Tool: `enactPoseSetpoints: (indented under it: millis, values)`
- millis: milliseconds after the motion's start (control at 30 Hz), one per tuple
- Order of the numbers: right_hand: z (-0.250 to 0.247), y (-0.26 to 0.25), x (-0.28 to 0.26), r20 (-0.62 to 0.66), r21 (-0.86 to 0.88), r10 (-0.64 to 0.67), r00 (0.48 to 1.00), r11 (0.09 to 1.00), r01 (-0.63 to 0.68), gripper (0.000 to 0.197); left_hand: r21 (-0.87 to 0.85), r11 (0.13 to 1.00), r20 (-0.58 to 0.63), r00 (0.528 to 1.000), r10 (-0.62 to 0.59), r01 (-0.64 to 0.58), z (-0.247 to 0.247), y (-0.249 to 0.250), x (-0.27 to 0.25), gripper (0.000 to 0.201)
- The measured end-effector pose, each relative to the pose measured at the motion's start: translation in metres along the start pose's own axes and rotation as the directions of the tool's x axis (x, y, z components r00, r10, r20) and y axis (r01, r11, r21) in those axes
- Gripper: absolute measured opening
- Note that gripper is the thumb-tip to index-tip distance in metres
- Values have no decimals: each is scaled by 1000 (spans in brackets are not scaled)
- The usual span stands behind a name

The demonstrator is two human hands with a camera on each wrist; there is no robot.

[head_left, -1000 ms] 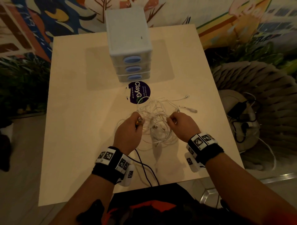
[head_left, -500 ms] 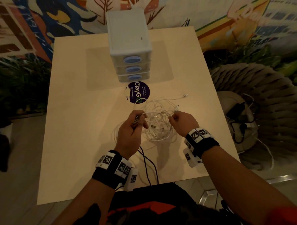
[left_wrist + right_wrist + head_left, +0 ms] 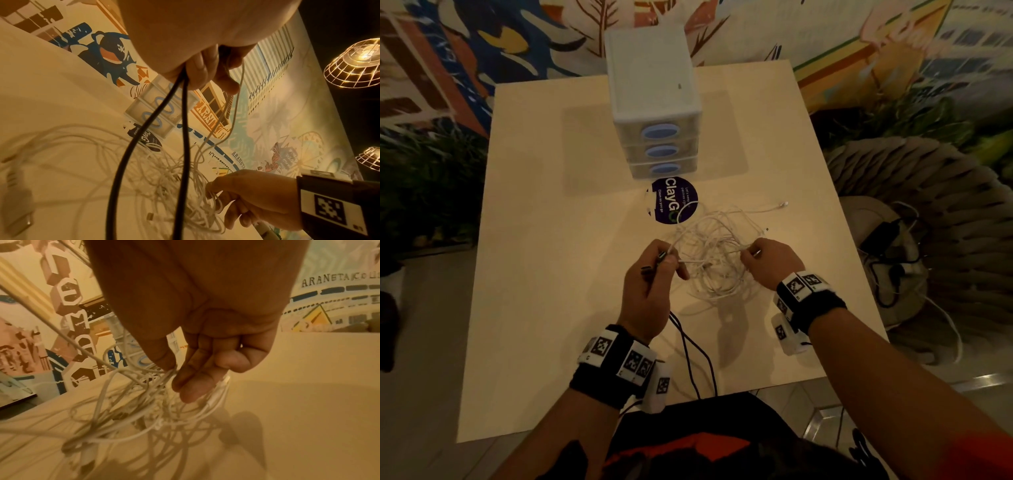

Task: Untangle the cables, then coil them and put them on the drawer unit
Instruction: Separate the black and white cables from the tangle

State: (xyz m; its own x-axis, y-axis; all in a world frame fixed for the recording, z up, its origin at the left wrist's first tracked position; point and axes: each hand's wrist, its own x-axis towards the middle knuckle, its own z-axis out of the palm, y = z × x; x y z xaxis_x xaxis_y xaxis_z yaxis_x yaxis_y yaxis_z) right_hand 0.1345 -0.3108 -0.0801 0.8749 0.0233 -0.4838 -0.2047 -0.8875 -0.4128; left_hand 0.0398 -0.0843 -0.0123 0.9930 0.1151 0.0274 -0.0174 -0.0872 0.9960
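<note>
A tangle of thin white cables (image 3: 714, 260) hangs between my two hands above the table (image 3: 544, 274), its lower loops touching the top. My left hand (image 3: 654, 274) grips a doubled black cable (image 3: 156, 129) and a white strand; the black cable (image 3: 695, 356) trails back over the near edge. My right hand (image 3: 767, 260) pinches several white strands (image 3: 156, 374) between thumb and fingers. The white drawer unit (image 3: 654, 78) with three blue-handled drawers stands at the table's far middle, nothing on top.
A dark round sticker (image 3: 674, 200) lies in front of the drawer unit. One white cable end (image 3: 784, 204) stretches toward the right edge. Right of the table, a woven seat (image 3: 928, 212) holds a black charger and cords (image 3: 883, 236).
Both hands have lifted and drawn the white tangle up and slightly apart. A connector that lay to the right on the table has been pulled in toward the bundle.
</note>
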Motion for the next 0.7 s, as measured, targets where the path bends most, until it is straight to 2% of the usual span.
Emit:
enactPoseSetpoints:
  millis: [100, 167, 233, 300, 367, 433, 533, 633, 700]
  values:
    - [-4, -4, -6, -50, -6, -40, 998, 999, 40, 30, -2, 1000, 15, 1000, 19, -19, 2, 4, 2, 25]
    - [-6, -6, -11, -107, 9, -130, 986, 991, 132, 34, -2, 1000, 35, 999, 27, -27, 3, 7, 3, 26]
    - [-12, -13, -20, -116, 27, -266, 957, 962, 270, 30, -1, 1000, 65, 997, 27, -27, 5, 10, 5, 24]
    - [-17, -24, -33, -43, 35, -408, 912, 912, 409, 25, 3, 1000, 96, 995, 18, -19, 7, 15, 6, 22]
    - [-16, -35, -43, 63, 31, -482, 874, 876, 481, 34, 6, 1000, 127, 992, 13, -14, 9, 17, 8, 20]
    - [-10, -43, -45, 112, 18, -494, 862, 869, 495, 36, 5, 1000, 163, 986, 22, -23, 11, 17, 11, 19]
    - [-9, -51, -42, 89, -15, -523, 848, 850, 526, 6, 34, 999, 209, 977, 34, -42, 14, 14, 12, 19]
    - [-13, -49, -39, 33, 95, -493, 870, 868, 488, 11, 127, 991, 201, 979, 10, -36, 14, 11, 12, 18]
    - [-18, -45, -35, -36, 219, -469, 883, 858, 465, 13, 267, 964, 193, 980, -42, -11, 13, 1, 14, 24]
